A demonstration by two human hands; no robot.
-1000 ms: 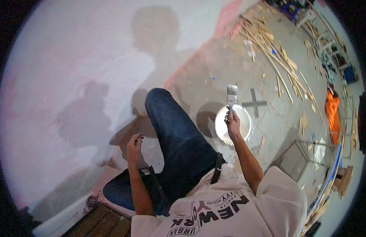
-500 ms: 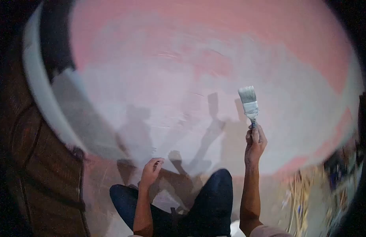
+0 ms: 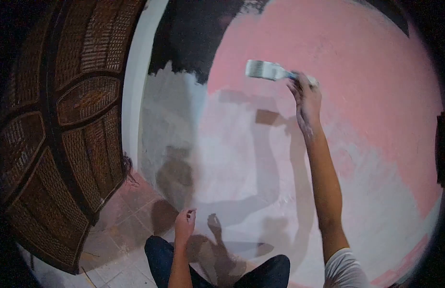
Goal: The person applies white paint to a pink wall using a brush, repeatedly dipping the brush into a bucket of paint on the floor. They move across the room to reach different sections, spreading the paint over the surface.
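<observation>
Your right hand (image 3: 305, 93) is gripping a flat, grey-bristled paintbrush (image 3: 266, 70) high against the pink plastered wall (image 3: 366, 53). Your left hand (image 3: 184, 224) is hanging loosely curled, holding nothing.

1. The wall (image 3: 371, 62) ahead is rough plaster, pink over its upper and right-hand parts.
2. A broad white-painted area (image 3: 241, 163) covers the lower middle of the wall; its edge against the pink is uneven and streaky.
3. A dark unpainted patch (image 3: 189, 33) sits at the top of the wall, just beside the door frame.
4. A white door frame (image 3: 133, 91) runs up the wall's left edge.
5. Left of it stands a dark wooden door (image 3: 54, 125) with carved framing and woven lattice panels.
6. The floor (image 3: 129, 216) at the foot of the door is of pale tiles, smudged with paint.
7. Several overlapping shadows (image 3: 177, 177) fall across the white area, so light comes from behind the viewer.
</observation>
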